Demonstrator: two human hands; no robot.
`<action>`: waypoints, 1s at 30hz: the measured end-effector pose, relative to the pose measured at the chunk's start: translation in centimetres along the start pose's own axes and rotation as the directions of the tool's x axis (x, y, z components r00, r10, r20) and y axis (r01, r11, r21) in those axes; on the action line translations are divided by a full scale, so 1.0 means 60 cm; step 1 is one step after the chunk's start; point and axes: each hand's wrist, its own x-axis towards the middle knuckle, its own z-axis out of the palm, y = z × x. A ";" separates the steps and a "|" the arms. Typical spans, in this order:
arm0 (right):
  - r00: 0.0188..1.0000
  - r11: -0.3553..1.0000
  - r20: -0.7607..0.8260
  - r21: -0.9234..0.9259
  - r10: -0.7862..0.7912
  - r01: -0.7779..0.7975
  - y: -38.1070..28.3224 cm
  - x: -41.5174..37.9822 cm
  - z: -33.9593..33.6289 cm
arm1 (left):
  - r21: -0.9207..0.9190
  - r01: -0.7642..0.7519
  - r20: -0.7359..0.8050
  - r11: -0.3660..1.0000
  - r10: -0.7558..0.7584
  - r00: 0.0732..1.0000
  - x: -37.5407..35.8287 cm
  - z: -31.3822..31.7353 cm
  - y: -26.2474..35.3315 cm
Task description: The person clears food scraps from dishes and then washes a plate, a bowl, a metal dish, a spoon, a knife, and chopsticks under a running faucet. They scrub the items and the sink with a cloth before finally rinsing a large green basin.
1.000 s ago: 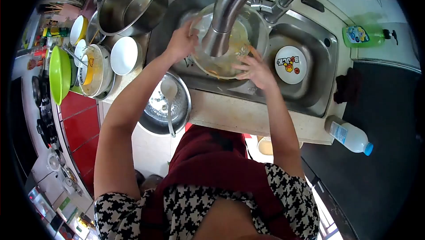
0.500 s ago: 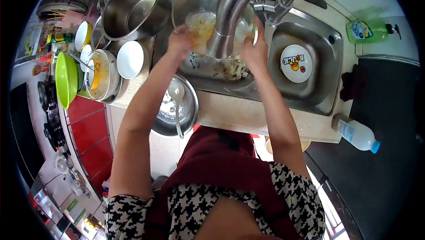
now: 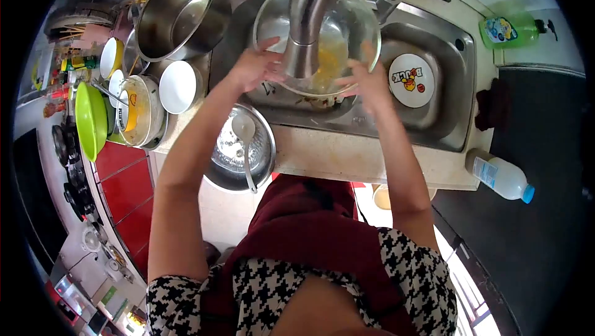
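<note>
A clear glass bowl [image 3: 347,7] sits under the faucet spout in the left sink basin, with yellowish residue inside. My left hand [image 3: 253,68] is at the bowl's left side, fingers apart and stretched toward the glass. At the right rim, my right hand [image 3: 370,85] also has its fingers spread, some overlapping the bowl. The faucet [image 3: 304,32] covers part of the bowl's middle. Food scraps [image 3: 323,101] show partly below the bowl's near edge.
A white plate [image 3: 411,80] lies in the right basin. On the left counter stand a steel pot [image 3: 211,23], a white bowl [image 3: 180,87] and a green basin [image 3: 91,122]. A steel bowl with a ladle [image 3: 243,128] is below the counter edge. A bottle [image 3: 501,176] lies right.
The glass bowl has shifted right and toward me, now covering most of the scraps. My fingers have spread apart at its sides. The camera view has shifted slightly.
</note>
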 end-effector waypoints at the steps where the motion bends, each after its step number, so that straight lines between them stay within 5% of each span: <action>1: 0.996 0.988 0.068 0.135 0.064 -0.073 0.017 0.000 0.005 | 0.130 -0.019 -0.044 0.991 0.024 0.999 -0.017 -0.005 0.018; 3: 0.982 0.948 0.131 0.272 0.134 -0.165 0.068 0.006 0.023 | 0.468 -0.042 -0.168 0.883 0.136 0.976 -0.048 0.013 0.058; 5: 0.967 0.902 0.162 0.356 0.196 -0.242 0.118 0.013 0.047 | 0.800 0.007 -0.262 0.599 0.339 0.904 -0.069 0.034 0.085; 11: 0.965 0.900 0.036 0.354 0.258 -0.254 0.211 0.080 0.102 | 1.000 0.014 -0.024 0.024 0.487 0.873 -0.061 0.038 0.123; 14: 0.973 0.969 -0.229 -0.246 -0.024 -0.034 0.268 0.144 0.096 | 0.965 -0.100 0.216 -0.244 0.516 0.829 -0.028 0.017 0.118; 17: 0.929 0.754 -0.202 -0.647 -0.311 0.112 0.221 0.167 0.063 | 0.907 -0.118 0.267 -0.404 0.333 0.904 -0.042 0.062 0.141; 18: 0.941 0.742 -0.179 -0.663 -0.288 0.101 0.179 0.159 0.057 | 0.888 -0.115 0.243 -0.445 0.242 0.940 -0.048 0.079 0.149; 19: 0.952 0.731 -0.156 -0.677 -0.261 0.089 0.139 0.150 0.052 | 0.924 -0.189 0.300 -0.333 0.323 0.898 -0.043 0.066 0.138; 23: 0.884 0.534 0.047 -0.781 -0.466 0.323 0.083 0.170 0.037 | 0.749 -0.240 0.546 -0.618 0.369 0.753 -0.034 0.101 0.129; 26: 0.776 0.397 0.184 -0.775 -0.603 0.492 0.055 0.164 0.037 | 0.463 -0.364 0.886 -0.809 0.407 0.222 0.020 0.048 0.108; 27: 0.765 0.389 0.209 -0.762 -0.609 0.518 0.054 0.156 0.036 | 0.611 -0.266 0.688 -0.746 0.333 0.644 0.020 0.049 0.098; 30: 0.724 0.348 0.260 -0.742 -0.638 0.573 0.061 0.125 0.035 | 0.557 -0.237 0.694 -0.796 0.289 0.660 0.015 0.057 0.078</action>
